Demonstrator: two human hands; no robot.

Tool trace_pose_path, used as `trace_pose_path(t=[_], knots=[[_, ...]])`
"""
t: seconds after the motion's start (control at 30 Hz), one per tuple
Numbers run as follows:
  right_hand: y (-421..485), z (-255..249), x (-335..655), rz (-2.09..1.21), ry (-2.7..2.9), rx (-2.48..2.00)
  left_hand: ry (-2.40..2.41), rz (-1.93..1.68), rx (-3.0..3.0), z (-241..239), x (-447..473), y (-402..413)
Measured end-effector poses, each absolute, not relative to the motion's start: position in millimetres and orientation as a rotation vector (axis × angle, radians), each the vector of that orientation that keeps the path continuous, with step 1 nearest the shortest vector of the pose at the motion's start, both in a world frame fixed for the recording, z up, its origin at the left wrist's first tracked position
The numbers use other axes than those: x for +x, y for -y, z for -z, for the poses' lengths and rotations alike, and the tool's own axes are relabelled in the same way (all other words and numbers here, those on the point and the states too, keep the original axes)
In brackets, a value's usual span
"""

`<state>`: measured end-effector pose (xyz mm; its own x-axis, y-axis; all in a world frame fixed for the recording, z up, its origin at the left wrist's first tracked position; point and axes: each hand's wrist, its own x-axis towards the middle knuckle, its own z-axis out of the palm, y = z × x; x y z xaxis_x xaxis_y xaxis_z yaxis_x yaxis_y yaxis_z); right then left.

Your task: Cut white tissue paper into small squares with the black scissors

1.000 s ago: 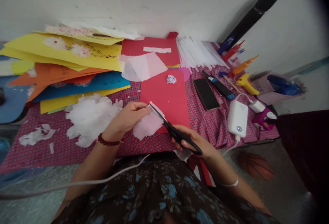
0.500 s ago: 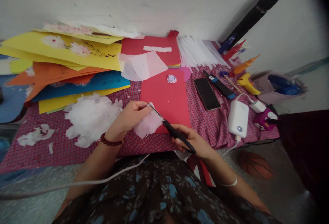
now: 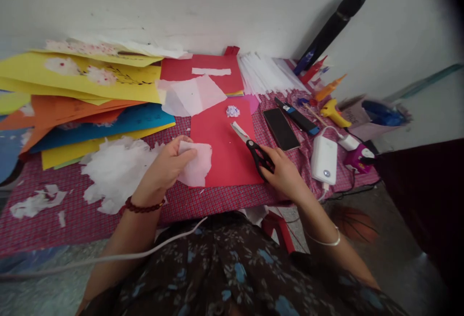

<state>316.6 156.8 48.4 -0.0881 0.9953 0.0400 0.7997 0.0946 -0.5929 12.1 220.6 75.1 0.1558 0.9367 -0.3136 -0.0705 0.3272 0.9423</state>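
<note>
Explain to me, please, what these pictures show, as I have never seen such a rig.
There is no machine here: a person works bare-handed. Every picture comes from one camera worn on the head, looking forward and down. The left hand holds a thin, pale piece of paper; the right hand holds black-handled scissors over a red sheet. On the patterned cloth lie a fluffy white heap, coloured sheets to the left, and a dark phone and a white power bank to the right.
</note>
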Motion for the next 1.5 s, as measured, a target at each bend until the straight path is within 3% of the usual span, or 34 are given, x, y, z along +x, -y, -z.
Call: trace_pose_path(t=[0.37, 0.73, 0.9, 1.03, 1.13, 1.23, 1.5], knots=[[-155.1, -43.3, 310.9, -0.26, 2.071, -1.64, -0.958, -1.303, 0.315, -52.4, 61.1, -189.0], [-147.2, -27.7, 215.5, -0.503, 2.209, -1.334, -0.892, -1.132, 0.264, -54.2, 60.6, -161.9], [-160.5, -16.4, 209.9, -0.539, 2.213, -1.38, -0.987, -1.049, 0.628, -52.9, 45.3, -141.4], [-164.1, -15.0, 216.3, -0.573, 2.178, -1.398, -1.352, -1.071, 1.54, -46.4, 23.4, -137.1], [-165.6, -16.0, 221.1, -0.584, 2.182, -1.395, -1.541, -0.857, 2.075, -42.6, 15.2, -142.4], [-166.8, -17.9, 223.6, -0.605, 2.184, -1.384, -1.556, -0.662, 2.196, -38.0, 16.2, -149.5], [-162.8, -26.8, 238.8, -0.642, 2.13, -1.463, -1.566, -0.696, 2.066, -34.5, 17.0, -153.5]])
